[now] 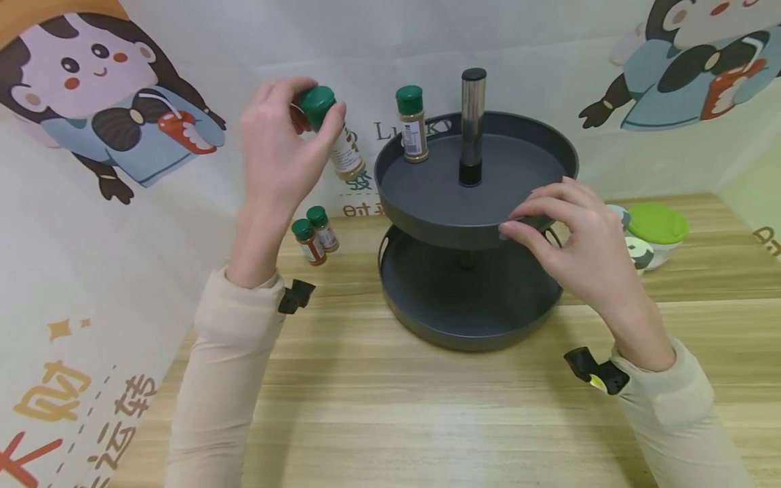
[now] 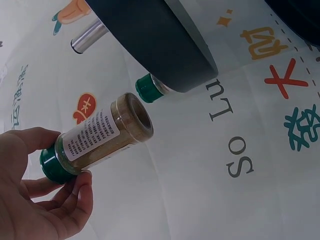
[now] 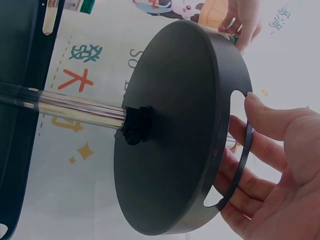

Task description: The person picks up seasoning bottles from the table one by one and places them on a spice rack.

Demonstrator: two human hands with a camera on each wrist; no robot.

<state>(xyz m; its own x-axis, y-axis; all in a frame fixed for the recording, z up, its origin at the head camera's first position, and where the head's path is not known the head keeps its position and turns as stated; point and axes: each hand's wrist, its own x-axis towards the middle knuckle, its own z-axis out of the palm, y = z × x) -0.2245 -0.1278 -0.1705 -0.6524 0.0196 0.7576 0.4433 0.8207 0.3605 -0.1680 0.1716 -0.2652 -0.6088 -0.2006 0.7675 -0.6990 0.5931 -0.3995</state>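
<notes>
My left hand [image 1: 277, 139] pinches a spice jar [image 1: 346, 154] by its green cap, holding it tilted in the air to the left of the upper tray. In the left wrist view the jar [image 2: 102, 135] shows brownish contents and a printed label. A second green-capped jar [image 1: 413, 125] stands upright on the upper tray [image 1: 439, 183] of a dark two-tier rack, left of its metal post [image 1: 472, 122]. My right hand [image 1: 570, 240] grips that tray's rim at the front right. Up close, its thumb and fingers pass around the handle slot's bar [image 3: 242, 167].
Two small green-capped jars [image 1: 317, 237] stand on the wooden table left of the rack. The lower tray [image 1: 464, 298] sits beneath the upper one. Behind my right hand are a green-lidded tub [image 1: 657, 224] and small round containers [image 1: 638, 252]. A printed cloth [image 1: 335, 41] hangs behind.
</notes>
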